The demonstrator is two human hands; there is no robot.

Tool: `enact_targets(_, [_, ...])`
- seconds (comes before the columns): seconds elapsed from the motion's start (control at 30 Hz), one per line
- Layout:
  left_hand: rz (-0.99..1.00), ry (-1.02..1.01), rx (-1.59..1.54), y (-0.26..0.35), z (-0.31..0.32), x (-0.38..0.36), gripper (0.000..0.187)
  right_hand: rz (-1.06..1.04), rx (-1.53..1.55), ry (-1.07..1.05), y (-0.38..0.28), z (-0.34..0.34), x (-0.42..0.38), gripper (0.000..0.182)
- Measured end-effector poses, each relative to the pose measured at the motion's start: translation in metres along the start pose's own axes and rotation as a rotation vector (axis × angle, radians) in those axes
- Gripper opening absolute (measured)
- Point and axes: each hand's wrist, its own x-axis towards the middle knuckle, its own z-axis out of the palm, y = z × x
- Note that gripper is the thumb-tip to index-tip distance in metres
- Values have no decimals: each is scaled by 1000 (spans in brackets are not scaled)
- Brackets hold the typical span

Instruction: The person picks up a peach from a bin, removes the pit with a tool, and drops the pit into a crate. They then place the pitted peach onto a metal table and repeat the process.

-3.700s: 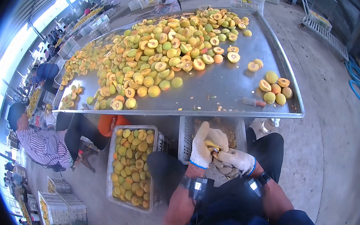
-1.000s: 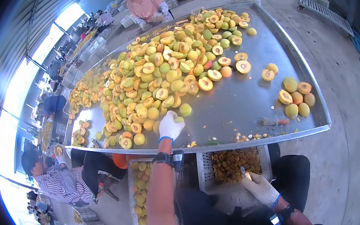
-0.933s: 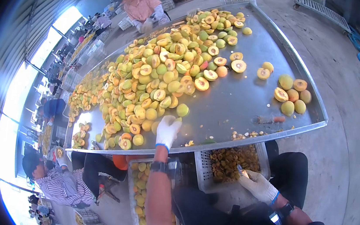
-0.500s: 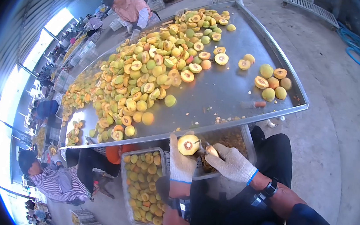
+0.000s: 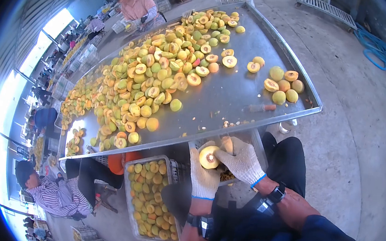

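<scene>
A halved yellow fruit (image 5: 208, 157), its cut face and pit upward, rests in my gloved left hand (image 5: 204, 177), below the metal table's near edge. My gloved right hand (image 5: 241, 162) is closed around a tool with a wooden handle (image 5: 227, 145); its fingertips touch the right side of the fruit, and the tool's working end is hidden. Both gloves are white knit. Below my hands a crate (image 5: 258, 148) is partly visible, with brown bits inside.
A metal table (image 5: 193, 116) bears a large heap of halved fruit (image 5: 160, 70) and a small group at right (image 5: 283, 86). Another wooden-handled tool (image 5: 262, 107) lies near its edge. A full crate (image 5: 152, 198) stands left of my knees. Co-workers sit at left (image 5: 60, 196) and beyond the table (image 5: 136, 6).
My right hand has moved in against the fruit, and the tool's handle now points more upright. The view has shifted slightly. The co-worker beyond the table has drawn their hands back from the heap.
</scene>
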Motion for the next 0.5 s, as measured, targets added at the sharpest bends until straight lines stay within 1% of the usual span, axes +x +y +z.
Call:
enact_targets(0.03, [1,1,-3,-1,-1,1,63,-21,-33,57,3,1,0,28])
enact_targets(0.1, [3,24,-136,-4,-8,6,66,-11,-33,74,10,-1,1,31])
enact_targets(0.13, [10,-95,-140,-2,-16,8,66,-3,-31,94,11,-3,1,35])
enact_targets(0.17, [15,-93,-143,-4,-22,9,66,-5,-33,90,11,-6,0,35])
enact_targets(0.23, [-5,-147,-214,-1,-19,7,65,-13,-54,-61,8,-11,-5,36])
enact_targets(0.27, [-4,-146,-214,-1,-16,6,65,-13,-53,-62,12,-11,-7,36])
enact_targets(0.33, [59,14,-220,-3,-11,5,58,-57,-75,-219,14,-10,-13,35])
enact_targets(0.37, [58,13,-219,-4,-12,2,58,-58,-75,-218,13,-10,-16,35])
enact_targets(0.43, [384,-44,528,-3,-17,-6,50,223,177,-360,-2,-14,-23,35])
enact_targets(0.47, [384,-45,530,-2,-19,-6,50,222,179,-359,-2,-15,-24,35])
enact_targets(0.5, [265,-96,170,1,-19,-6,49,328,248,-418,-2,-17,-25,36])
